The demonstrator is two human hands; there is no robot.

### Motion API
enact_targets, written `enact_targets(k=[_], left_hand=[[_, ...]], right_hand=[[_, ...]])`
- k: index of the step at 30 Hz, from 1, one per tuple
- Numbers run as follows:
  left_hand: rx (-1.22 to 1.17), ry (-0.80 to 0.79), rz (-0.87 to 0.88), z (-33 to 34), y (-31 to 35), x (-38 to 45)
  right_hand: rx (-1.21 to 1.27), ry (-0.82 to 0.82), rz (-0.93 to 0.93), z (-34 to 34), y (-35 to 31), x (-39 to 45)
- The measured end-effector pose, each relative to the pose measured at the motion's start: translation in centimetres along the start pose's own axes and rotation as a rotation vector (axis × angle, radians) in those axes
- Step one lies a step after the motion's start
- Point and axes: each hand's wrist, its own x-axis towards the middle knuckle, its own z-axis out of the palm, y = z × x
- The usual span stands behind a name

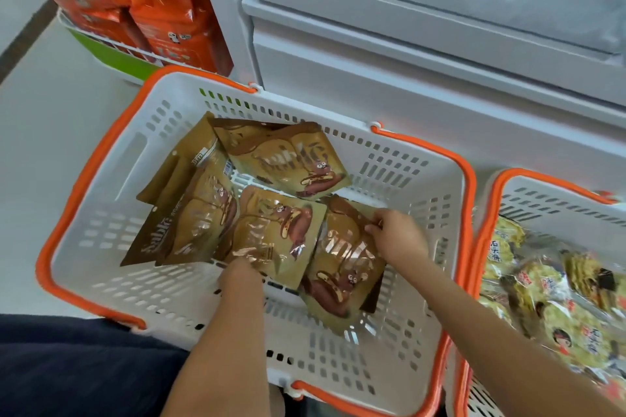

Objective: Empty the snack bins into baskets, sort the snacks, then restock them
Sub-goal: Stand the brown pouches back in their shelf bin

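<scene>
A white basket with orange handles sits on the floor in front of a pale grey shelf unit, and everything else is placed from it. Inside the basket lie several brown snack packets printed with a cartoon figure. One packet lies flat toward the basket's far side, nearest the shelf unit. Two or three more packets lean and overlap along the basket's left half. A middle packet lies near the centre of the basket floor, and a right packet lies beside it, partly overlapping its edge, toward the basket's right wall.

Both of the person's hands reach into the basket from its near side. The left hand meets the near edge of the middle packet; its fingertips are hidden under the shiny foil, so I cannot tell whether they grip it or only touch it. The right hand has its fingers curled and pinches the top corner of the right packet.

Just beside the basket on its right stands a second basket of the same kind, holding yellow-green snack packs. Beyond the basket's far left corner, orange bags are stacked on a wire rack. At the basket's near left corner is dark blue clothing on the person
</scene>
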Motion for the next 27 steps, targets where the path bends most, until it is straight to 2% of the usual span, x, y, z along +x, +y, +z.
enact_targets(k=[3,4,6,8,9,11,13,16,18,20,23,27], left_hand=[[0.176,0.136,0.039,-1.5,0.6,-2.2],[0.216,0.146,0.108,-1.9,0.5,-2.5],[0.04,0.139,0.048,-2.2,1.3,-4.9],[-0.482,0.142,-0.07,-2.4,1.9,-7.8],[-0.64,0.1,-0.08,-2.3,2.3,-9.4],[-0.677,0.134,0.093,-2.0,2.2,-11.4],[-0.605,0.25,0.367,-2.5,2.1,-14.5],[-0.523,0.401,0.841,-5.7,2.6,-20.5],[-0.479,0.283,1.075,-8.1,3.3,-23.5],[-0.439,0.073,1.207,-11.0,4.2,-26.4],[-0.368,-0.191,1.311,-14.3,5.1,-31.9],[-0.535,-0.393,1.328,-16.0,5.3,-37.1]], right_hand=[[0.048,0.087,-0.043,-1.9,-0.1,-3.1],[0.058,0.113,-0.064,-2.6,-0.1,-4.4],[0.088,0.157,-0.118,-4.2,0.1,-6.9],[0.097,0.194,-0.2,-6.1,0.4,-9.2],[0.07,0.221,-0.248,-7.1,0.4,-10.2],[-0.023,0.279,-0.362,-9.3,0.6,-11.7],[-0.064,0.294,-0.497,-12.0,0.4,-13.2],[0.04,0.265,-0.735,-16.1,-0.4,-16.0],[0.15,0.288,-0.845,-18.7,-1.2,-18.4],[0.208,0.385,-0.921,-21.1,-2.1,-20.4],[0.271,0.559,-0.966,-24.5,-3.2,-22.2],[0.392,0.574,-0.931,-27.7,-3.6,-23.8]])
